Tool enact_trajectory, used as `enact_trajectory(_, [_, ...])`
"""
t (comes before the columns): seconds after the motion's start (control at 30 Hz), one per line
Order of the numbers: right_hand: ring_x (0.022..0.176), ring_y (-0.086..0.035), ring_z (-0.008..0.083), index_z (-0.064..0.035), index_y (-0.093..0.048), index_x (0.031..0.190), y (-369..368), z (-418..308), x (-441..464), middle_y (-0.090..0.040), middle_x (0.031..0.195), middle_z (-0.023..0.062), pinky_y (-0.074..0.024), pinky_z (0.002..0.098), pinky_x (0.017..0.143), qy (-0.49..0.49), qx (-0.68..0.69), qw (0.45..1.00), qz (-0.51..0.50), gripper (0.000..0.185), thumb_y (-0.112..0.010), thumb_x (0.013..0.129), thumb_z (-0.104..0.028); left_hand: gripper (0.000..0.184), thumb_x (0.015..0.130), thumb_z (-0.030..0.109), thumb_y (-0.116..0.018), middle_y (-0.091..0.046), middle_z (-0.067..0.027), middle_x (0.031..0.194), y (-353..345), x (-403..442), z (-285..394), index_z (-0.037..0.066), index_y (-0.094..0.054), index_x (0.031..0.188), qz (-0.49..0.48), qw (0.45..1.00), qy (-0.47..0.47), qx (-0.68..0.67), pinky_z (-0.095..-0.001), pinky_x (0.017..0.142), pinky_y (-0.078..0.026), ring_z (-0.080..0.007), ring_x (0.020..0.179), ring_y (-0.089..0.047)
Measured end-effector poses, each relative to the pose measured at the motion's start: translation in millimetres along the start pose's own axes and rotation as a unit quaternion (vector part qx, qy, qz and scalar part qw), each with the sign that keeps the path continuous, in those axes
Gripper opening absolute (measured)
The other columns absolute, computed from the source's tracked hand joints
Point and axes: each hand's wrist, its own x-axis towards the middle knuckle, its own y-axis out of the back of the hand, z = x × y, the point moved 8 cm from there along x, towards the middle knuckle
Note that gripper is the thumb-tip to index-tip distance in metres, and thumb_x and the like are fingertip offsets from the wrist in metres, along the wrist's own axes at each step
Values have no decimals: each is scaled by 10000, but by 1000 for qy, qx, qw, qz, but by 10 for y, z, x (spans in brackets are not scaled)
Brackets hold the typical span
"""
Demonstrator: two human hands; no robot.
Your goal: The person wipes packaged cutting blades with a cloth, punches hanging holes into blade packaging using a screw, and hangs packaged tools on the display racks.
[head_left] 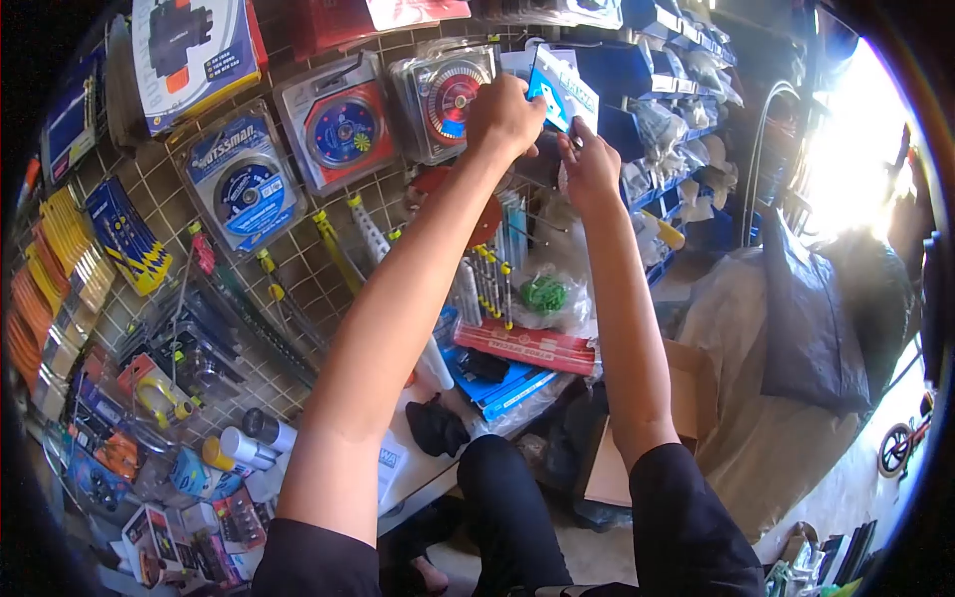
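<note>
Packet [563, 92] sits in 2 hands [502, 114] near bag-filled bins [637, 78].

Readable lettering was found on three items. The blue disc pack [244, 184], upper left of the frame, bore a brand in white capitals, legible as "UTSSMAN"; its first letter was not clear. The red pack [527, 344], right of centre, carried the word "SPECIAL", preceded by a shorter word ending in "ROS". The white label [393, 460], low and left of centre, showed "WAY", its start covered by an arm. The blue-and-white card [563, 92], top centre, carried lettering that could not be read with certainty. Small print on the boxed item [194, 60], top left, was illegible.
</note>
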Motion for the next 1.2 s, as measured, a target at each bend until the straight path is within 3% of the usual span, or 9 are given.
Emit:
enact_trajectory(0.13, [717,-667,187,70,-554,1128,-38,14,43,-636,968,115,-560,255,606,44,-48,997,-47,273,-615,964,-139,288,918,215,-596,-701,-124,662,18,-90,-182,-59,-677,954,6,999,30,-37,-337,551,-569,-235,539,-705])
enact_trajectory(0.27, [629,-652,176,43,-503,1172,-104,-277,-190,-643,929,123,-538,265,548,153,-41,987,-36,293,-612,978,-148,379,942,226,-612,-705,-93,713,61,-160,-92,-75,-624,1173,5,996,-24,-87,-330,514,-548,-208,505,-682])
enact_trajectory(0.4, [617,-662,188,41,-483,1170,-132,-384,-115,-640,892,130,-530,274,518,179,-29,982,-50,295,-608,985,-153,313,947,233,-608,-709,-110,736,62,-114,110,-25,-661,1117,27,996,-64,-58,-327,519,-541,-211,497,-676])
enact_trajectory(0.53, [633,-667,192,70,-515,1124,-61,-336,13,-644,893,128,-537,275,542,143,-38,988,-33,275,-600,985,-152,381,947,235,-614,-724,-161,833,-62,3,121,-57,-617,1192,2,996,-66,-52,-278,415,-511,-205,495,-679])
enact_trajectory(0.77, [663,-624,136,52,-574,1101,-54,-365,54,-638,877,82,-500,240,574,101,-44,991,-79,255,-616,974,-165,261,937,192,-605,-729,-115,771,-26,-16,149,-50,-685,992,-5,994,-33,-105,-307,469,-555,-204,516,-691])
enact_trajectory(1.0, [650,-591,123,48,-615,1064,-58,-236,161,-634,864,65,-488,231,590,23,-122,991,-58,227,-632,958,-152,282,913,203,-624,-733,-132,800,-26,-11,-30,-57,-677,1009,5,999,-3,-51,-313,463,-557,-209,524,-695])
enact_trajectory(1.07, [686,-632,137,56,-639,1051,-66,-167,341,-662,890,89,-507,250,596,18,-158,985,-70,262,-652,948,-185,357,911,203,-617,-732,-155,823,7,-84,-256,-77,-632,1132,-31,999,22,-15,-321,473,-558,-223,547,-703])
enact_trajectory(1.13, [707,-672,160,63,-664,1030,-69,-187,489,-688,910,112,-528,274,604,51,-313,944,-86,320,-677,933,-243,550,923,216,-626,-708,-207,978,286,-723,-33,-98,-478,1350,-59,980,-17,-190,-295,553,-566,-192,709,-716])
enact_trajectory(1.2, [768,-675,181,32,-637,1022,-69,-260,634,-677,898,99,-527,277,665,72,-347,928,-116,344,-701,919,-290,571,947,282,-645,-666,-109,1117,508,-1649,73,-53,-480,1379,-115,944,21,-308,-278,613,-555,-138,830,-678])
